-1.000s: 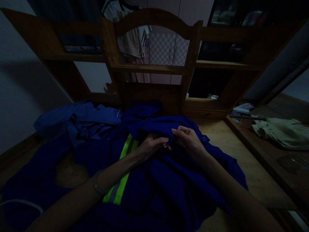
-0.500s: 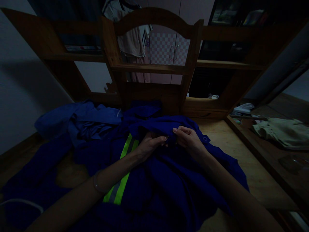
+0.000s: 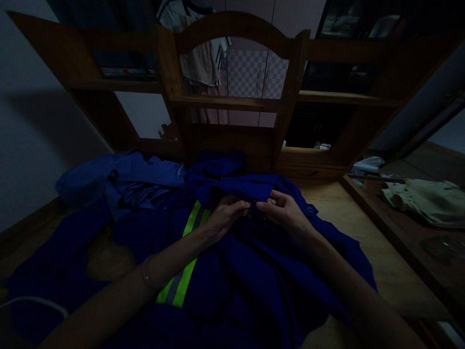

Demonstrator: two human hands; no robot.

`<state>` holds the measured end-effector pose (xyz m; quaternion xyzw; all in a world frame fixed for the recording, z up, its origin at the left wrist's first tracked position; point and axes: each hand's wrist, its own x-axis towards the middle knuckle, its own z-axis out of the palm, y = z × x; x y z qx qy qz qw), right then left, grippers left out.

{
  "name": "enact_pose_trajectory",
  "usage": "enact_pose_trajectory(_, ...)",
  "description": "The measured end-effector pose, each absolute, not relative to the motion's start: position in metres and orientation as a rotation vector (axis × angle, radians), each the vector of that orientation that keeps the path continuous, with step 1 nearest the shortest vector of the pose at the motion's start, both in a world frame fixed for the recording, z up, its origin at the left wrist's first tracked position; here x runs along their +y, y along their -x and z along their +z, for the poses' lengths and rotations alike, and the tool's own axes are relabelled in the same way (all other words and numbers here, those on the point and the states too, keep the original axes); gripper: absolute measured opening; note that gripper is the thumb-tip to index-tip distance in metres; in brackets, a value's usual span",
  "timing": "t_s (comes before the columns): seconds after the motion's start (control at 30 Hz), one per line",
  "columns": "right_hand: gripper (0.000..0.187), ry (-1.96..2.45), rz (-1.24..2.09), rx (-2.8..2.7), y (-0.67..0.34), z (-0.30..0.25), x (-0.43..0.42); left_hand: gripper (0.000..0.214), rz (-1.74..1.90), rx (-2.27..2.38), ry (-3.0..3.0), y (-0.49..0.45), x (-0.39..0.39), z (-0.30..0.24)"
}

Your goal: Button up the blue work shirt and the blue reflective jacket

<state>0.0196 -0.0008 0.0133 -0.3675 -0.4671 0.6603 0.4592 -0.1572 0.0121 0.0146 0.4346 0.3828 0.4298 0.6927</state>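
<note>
A dark blue work jacket (image 3: 254, 276) with a yellow-green and grey reflective strip (image 3: 186, 271) lies spread in front of me. My left hand (image 3: 228, 215) pinches a fold of its cloth between thumb and fingers, left of centre. Close beside it, my right hand (image 3: 285, 208) grips the same raised edge, its thumb toward the left hand. Whatever small part sits between the fingertips is too dark to make out. A round button or snap (image 3: 310, 210) shows on the cloth to the right of my right hand.
A lighter blue garment (image 3: 123, 179) is heaped at the left. Behind stands a wooden shelf frame (image 3: 225, 103). On the right, past a raised wooden edge, lie a pale folded cloth (image 3: 428, 198) and a glass item (image 3: 443, 247). A white cord (image 3: 36, 300) crosses the lower left.
My right thumb has moved down and left over the cloth edge, closer to my left fingertips. My left hand keeps its pinch nearly in place. The view has shifted slightly.
</note>
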Motion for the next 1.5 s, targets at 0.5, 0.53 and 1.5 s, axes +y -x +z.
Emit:
enact_pose_trajectory(0.5, 0.022, 0.912, 1.652, -1.025, -0.021, 0.01, 0.004, 0.013, 0.908, 0.759, -0.916, 0.157, 0.008, 0.023)
enact_pose_trajectory(0.53, 0.022, 0.913, 1.662, -1.019, -0.02, 0.01, 0.005, 0.014, 0.907, 0.763, -0.933, 0.157, 0.008, 0.023)
enact_pose_trajectory(1.5, 0.025, 0.921, 1.583, -1.053, -0.018, 0.005, 0.004, 0.013, 0.84, 0.934, -1.183, 0.16, 0.016, 0.001)
